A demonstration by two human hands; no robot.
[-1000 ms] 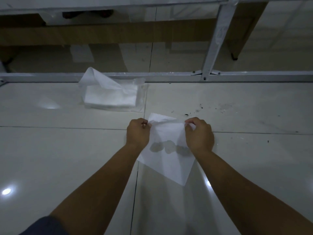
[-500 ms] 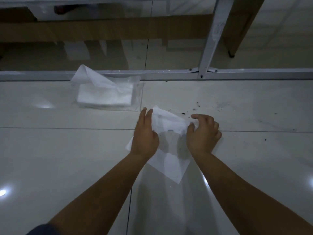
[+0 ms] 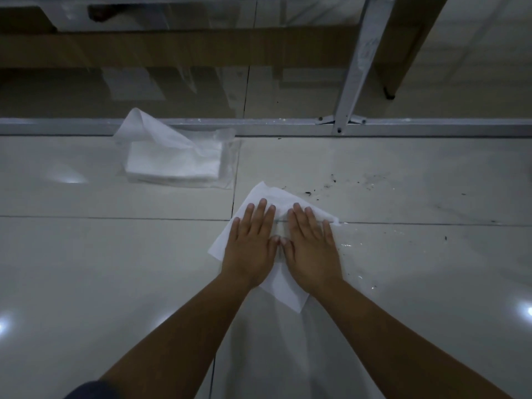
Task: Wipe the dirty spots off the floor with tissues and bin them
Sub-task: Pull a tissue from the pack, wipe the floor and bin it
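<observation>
A white tissue (image 3: 267, 195) lies spread flat on the pale tiled floor. My left hand (image 3: 250, 243) and my right hand (image 3: 312, 246) press on it side by side, palms down, fingers straight. Dark specks and smears (image 3: 334, 180) dot the tile just beyond and to the right of the tissue. More specks (image 3: 444, 238) lie further right. A thin wet film (image 3: 357, 249) glistens on the floor beside my right hand. No bin is in view.
An open clear pack of white tissues (image 3: 175, 159) lies to the far left, one sheet sticking up. A grey metal rail (image 3: 431, 128) crosses the floor behind it, with a slanted metal leg (image 3: 359, 59). A wooden board (image 3: 172, 50) sits beyond.
Both hands held the tissue up by its top edge, then lowered it. They have now flattened out on it, pressing it to the floor.
</observation>
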